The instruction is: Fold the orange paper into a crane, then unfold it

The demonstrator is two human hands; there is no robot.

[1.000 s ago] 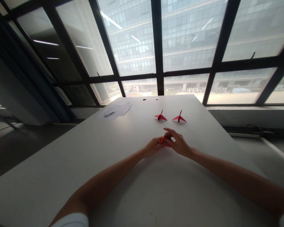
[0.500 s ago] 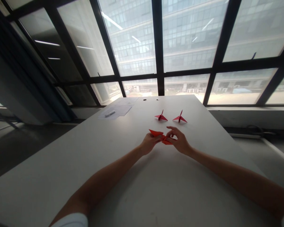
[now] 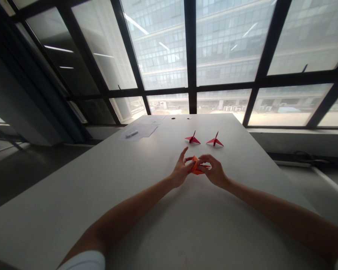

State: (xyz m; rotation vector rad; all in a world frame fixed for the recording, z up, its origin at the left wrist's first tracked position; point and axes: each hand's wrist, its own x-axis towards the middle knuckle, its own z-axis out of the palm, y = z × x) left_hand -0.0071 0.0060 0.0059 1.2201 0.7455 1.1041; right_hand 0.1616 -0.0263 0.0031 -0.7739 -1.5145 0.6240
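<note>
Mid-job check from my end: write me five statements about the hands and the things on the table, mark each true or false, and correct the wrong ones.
1. The left hand and the right hand both hold the orange-red folded paper. True.
2. The white pen-like object lies between the two hands. False: it lies on the paper sheets, away from the hands.
3. Two red folded figures stand on the table beyond the hands. True.
4. The two red folded figures touch each other. False: a gap separates them.
5. The paper sheets lie to the left of the red folded figures. True.
</note>
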